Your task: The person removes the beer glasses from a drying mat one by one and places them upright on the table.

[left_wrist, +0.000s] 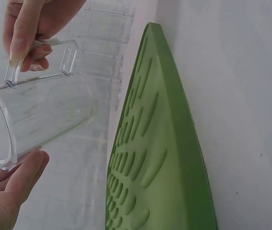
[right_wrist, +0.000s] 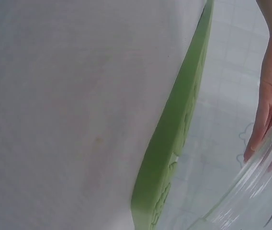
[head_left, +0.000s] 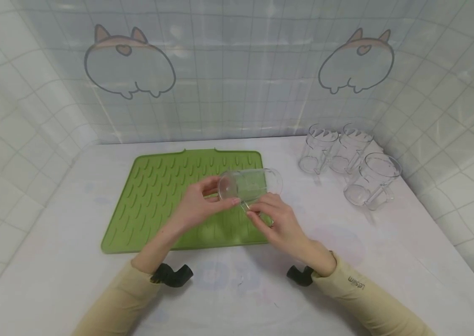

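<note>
A clear glass mug (head_left: 253, 183) lies on its side in the air above the green ridged mat (head_left: 157, 205), its base toward the left and its mouth toward the right. My left hand (head_left: 196, 204) holds it around the base end, thumb on the near side and fingers beyond. By its handle (left_wrist: 69, 58), my right hand (head_left: 278, 221) pinches the mug between thumb and fingers. In the left wrist view, the right hand (left_wrist: 28, 33) is above the mug, with the left hand's fingers (left_wrist: 26, 175) beneath. The right wrist view cuts off part of the mug (right_wrist: 251, 191).
Three more clear glass mugs stand upright at the table's back right: one at the left (head_left: 311, 151), one beside it (head_left: 348, 151), and one nearer me (head_left: 367, 182). Tile-patterned sheeting (head_left: 237, 84) rises behind the white-covered table (head_left: 64, 224) and along both sides.
</note>
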### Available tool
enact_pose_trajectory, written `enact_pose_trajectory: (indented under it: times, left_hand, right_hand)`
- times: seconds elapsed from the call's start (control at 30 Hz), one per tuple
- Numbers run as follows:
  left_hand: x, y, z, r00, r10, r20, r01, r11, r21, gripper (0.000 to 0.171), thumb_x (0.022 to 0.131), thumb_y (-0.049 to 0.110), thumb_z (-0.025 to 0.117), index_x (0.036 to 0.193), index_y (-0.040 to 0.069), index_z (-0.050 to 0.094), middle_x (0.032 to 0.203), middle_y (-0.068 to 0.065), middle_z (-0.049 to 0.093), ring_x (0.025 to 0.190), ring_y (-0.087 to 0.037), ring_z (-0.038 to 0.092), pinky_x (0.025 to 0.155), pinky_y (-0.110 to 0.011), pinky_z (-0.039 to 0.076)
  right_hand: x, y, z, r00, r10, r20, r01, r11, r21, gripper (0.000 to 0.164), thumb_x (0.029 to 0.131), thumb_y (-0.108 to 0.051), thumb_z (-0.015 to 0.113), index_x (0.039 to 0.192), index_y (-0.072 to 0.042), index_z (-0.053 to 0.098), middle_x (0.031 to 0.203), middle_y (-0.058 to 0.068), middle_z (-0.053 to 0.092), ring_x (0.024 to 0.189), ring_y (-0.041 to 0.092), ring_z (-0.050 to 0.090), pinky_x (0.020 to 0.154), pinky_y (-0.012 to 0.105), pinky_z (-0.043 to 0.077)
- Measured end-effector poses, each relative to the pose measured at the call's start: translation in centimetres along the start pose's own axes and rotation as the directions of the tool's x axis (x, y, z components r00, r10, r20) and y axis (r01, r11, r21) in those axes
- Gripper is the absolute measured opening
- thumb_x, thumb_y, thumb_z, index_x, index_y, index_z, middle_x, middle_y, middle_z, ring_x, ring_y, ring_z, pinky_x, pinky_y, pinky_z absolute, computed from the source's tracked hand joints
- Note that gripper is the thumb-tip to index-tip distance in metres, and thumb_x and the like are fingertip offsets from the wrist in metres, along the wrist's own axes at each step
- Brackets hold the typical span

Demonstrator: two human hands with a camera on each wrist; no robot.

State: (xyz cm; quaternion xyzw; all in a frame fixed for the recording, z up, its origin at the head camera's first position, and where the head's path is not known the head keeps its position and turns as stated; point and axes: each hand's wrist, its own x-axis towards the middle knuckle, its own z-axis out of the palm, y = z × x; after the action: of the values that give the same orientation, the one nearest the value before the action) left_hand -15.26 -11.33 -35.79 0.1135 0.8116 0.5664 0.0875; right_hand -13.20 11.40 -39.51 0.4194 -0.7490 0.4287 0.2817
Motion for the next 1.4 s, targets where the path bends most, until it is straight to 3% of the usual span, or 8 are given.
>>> enact_pose_trajectory:
  times: [0.57, 1.23, 1.4]
  left_hand:
    - [0.0, -0.4, 0.1, 0.999, 0.019, -0.034, -0.017, 0.999, 0.04, 0.072, 0.079, 0.041, 0.084, 0.137, 0.008, 0.056, 0.129, -0.009, 0.064, 0.122, -0.028, 0.06, 0.099, -0.04, 0.055]
    - [0.0, -0.5, 0.0, 0.991, 0.065, -0.119, -0.064, 0.998, 0.005, 0.064, 0.079, 0.031, 0.084, 0.133, 0.005, 0.06, 0.124, -0.012, 0.067, 0.117, -0.03, 0.063, 0.092, -0.037, 0.058]
    - [0.1, -0.5, -0.2, 0.987, 0.089, -0.136, -0.091, 0.996, -0.007, 0.064, 0.08, 0.028, 0.084, 0.134, 0.004, 0.059, 0.125, -0.014, 0.067, 0.116, -0.03, 0.063, 0.091, -0.037, 0.058]
  right_hand:
    - [-0.2, 0.0, 0.2, 0.997, -0.059, 0.059, 0.063, 0.995, -0.077, 0.009, 0.082, 0.003, 0.075, 0.087, -0.003, 0.072, 0.082, 0.001, 0.068, 0.079, 0.016, 0.058, 0.076, 0.031, 0.047]
    - [0.1, -0.3, -0.5, 0.996, 0.062, 0.057, -0.064, 0.997, 0.035, 0.012, 0.086, -0.002, 0.076, 0.097, -0.006, 0.074, 0.093, 0.001, 0.071, 0.091, 0.016, 0.064, 0.086, 0.029, 0.051]
    - [0.2, -0.2, -1.0, 0.995, 0.095, 0.018, -0.096, 0.995, 0.038, 0.013, 0.086, 0.0, 0.074, 0.099, -0.005, 0.074, 0.095, 0.003, 0.072, 0.093, 0.018, 0.064, 0.084, 0.029, 0.052]
